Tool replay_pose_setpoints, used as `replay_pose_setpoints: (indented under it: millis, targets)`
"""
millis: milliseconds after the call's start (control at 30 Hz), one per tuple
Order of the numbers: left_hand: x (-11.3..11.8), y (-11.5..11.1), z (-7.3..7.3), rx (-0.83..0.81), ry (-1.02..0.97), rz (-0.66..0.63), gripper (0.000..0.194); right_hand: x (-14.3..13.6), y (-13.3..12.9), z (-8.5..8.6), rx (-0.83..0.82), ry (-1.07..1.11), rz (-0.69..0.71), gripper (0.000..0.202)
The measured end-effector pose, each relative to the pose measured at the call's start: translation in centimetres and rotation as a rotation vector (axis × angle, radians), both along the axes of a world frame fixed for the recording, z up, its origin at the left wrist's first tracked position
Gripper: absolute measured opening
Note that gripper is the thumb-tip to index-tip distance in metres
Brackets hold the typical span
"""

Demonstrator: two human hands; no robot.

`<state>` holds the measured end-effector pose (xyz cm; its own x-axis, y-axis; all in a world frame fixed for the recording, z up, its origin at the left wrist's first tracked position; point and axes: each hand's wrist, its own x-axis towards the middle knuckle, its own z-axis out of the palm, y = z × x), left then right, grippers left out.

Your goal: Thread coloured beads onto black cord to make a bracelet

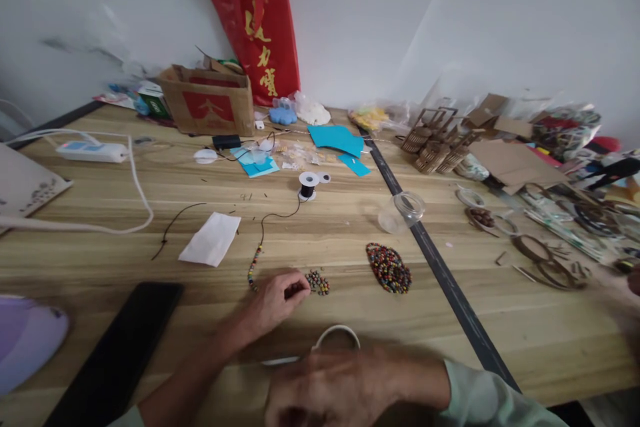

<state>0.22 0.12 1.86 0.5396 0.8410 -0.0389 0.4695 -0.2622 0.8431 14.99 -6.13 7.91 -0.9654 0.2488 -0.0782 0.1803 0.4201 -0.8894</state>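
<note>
My left hand (280,300) rests on the wooden table with its fingers curled together, beside a small pile of loose beads (319,282); whatever its fingers hold is hidden. A string of colored beads (254,270) runs from near this hand on a dark cord to a white spool (308,185). My right hand (325,390) is low in front, blurred, its fingers mostly hidden. Just beyond it shows a pale ring-shaped object (341,329), partly covered by the hand. To the right lies a heap of strung beads (389,269).
A black phone (120,347) and white paper (210,239) lie left. A clear jar (401,212) stands beyond the bead heap. Cardboard box (207,103), red bag (265,40), blue sheets (336,139) and power strip (93,151) are farther back. Small woven baskets (437,140) stand right.
</note>
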Motion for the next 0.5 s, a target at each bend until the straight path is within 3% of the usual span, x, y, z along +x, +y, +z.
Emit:
replay_pose_setpoints:
  millis: [133,267,400,500]
  targets:
    - [0.0,0.1,-0.4,-0.028,-0.042,-0.028,0.013,2.8,2.2,0.3,0.145,0.139,-0.469,0.012]
    - [0.1,0.4,-0.5,-0.037,-0.047,0.019,0.012,5.5,5.2,-1.8,0.139,0.178,-0.867,0.015]
    - [0.2,0.6,-0.3,-0.023,-0.081,0.038,0.011,7.1,7.1,-5.1,0.131,0.215,-1.074,0.021]
    - [0.1,0.6,-0.2,-0.021,-0.082,0.046,0.011,7.3,7.5,-6.9,0.141,0.242,-1.146,0.023]
